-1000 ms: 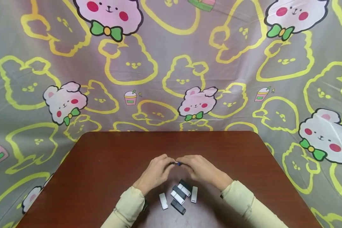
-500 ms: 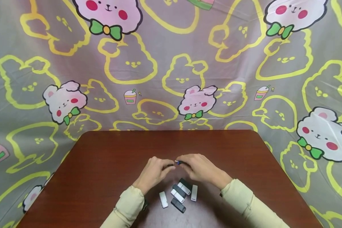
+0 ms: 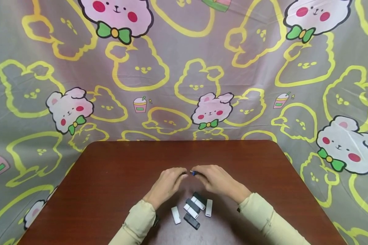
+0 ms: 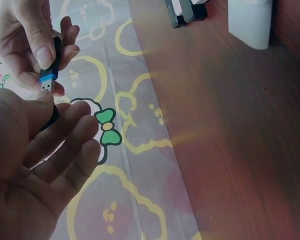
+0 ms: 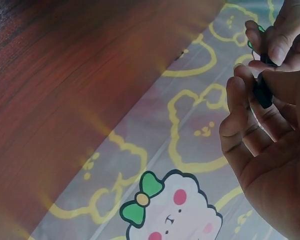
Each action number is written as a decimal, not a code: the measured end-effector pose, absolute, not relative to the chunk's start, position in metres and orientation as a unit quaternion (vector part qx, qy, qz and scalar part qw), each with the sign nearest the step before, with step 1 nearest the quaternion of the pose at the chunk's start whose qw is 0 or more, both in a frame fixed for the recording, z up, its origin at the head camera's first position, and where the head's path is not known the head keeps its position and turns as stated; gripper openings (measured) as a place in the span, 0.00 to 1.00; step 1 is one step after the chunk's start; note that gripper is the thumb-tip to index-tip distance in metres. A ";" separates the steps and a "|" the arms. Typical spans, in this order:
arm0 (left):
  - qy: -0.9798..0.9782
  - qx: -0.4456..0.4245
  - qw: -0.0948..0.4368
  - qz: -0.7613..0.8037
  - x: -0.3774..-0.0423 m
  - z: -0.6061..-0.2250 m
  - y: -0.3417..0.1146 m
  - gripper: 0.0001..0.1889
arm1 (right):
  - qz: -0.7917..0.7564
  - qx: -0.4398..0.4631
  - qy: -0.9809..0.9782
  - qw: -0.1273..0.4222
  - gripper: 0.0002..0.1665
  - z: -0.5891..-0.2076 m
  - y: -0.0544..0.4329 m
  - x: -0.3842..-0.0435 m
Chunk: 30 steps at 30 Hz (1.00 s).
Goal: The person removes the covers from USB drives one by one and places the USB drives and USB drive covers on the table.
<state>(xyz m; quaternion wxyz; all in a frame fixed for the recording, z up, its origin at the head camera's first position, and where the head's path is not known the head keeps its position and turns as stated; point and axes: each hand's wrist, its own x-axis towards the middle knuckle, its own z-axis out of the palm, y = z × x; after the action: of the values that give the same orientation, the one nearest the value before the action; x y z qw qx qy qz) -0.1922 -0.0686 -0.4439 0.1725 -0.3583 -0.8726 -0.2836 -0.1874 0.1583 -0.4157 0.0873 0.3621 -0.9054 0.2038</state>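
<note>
My right hand point(image 3: 222, 180) pinches a black USB flash drive point(image 4: 50, 70) with a blue band. Its metal plug is bare and points toward the left hand. Between thumb and fingers, my left hand point(image 3: 165, 185) holds a small black cap point(image 4: 51, 119), mostly covered by the fingers. In the head view a narrow gap separates plug and cap above the table. The right wrist view shows the drive's dark body point(image 5: 262, 92) under the right thumb, with the left hand point(image 5: 290, 37) just beyond it.
Nearer me on the brown table point(image 3: 116, 190) lie several white and dark-grey sticks in a loose cluster, among them a white one point(image 3: 176, 215), a dark one point(image 3: 191, 221) and another white one point(image 3: 209, 208). A patterned cloth point(image 3: 159, 98) hangs behind the table.
One second ago the metal plug bridged the two hands. The hands have since parted slightly, leaving a gap between drive and cap. The sticks on the table have not moved.
</note>
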 end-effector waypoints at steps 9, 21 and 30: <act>-0.874 -0.355 0.152 -0.295 -0.193 -0.443 -0.070 0.12 | 0.220 0.370 -0.896 0.113 0.11 -0.416 0.161 -0.190; -0.900 -0.316 0.173 -0.245 -0.190 -0.449 -0.069 0.16 | 0.284 0.332 -0.894 0.102 0.12 -0.419 0.174 -0.197; -0.892 -0.330 0.208 -0.229 -0.192 -0.457 -0.073 0.15 | 0.346 0.284 -0.885 0.127 0.09 -0.427 0.189 -0.210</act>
<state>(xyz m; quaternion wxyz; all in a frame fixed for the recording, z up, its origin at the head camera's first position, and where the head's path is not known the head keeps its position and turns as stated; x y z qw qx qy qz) -0.1920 -0.0734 -0.4568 0.2080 -0.3303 -0.8917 -0.2290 -0.2100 0.1891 -0.4268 0.1271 0.2844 -0.8849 0.3463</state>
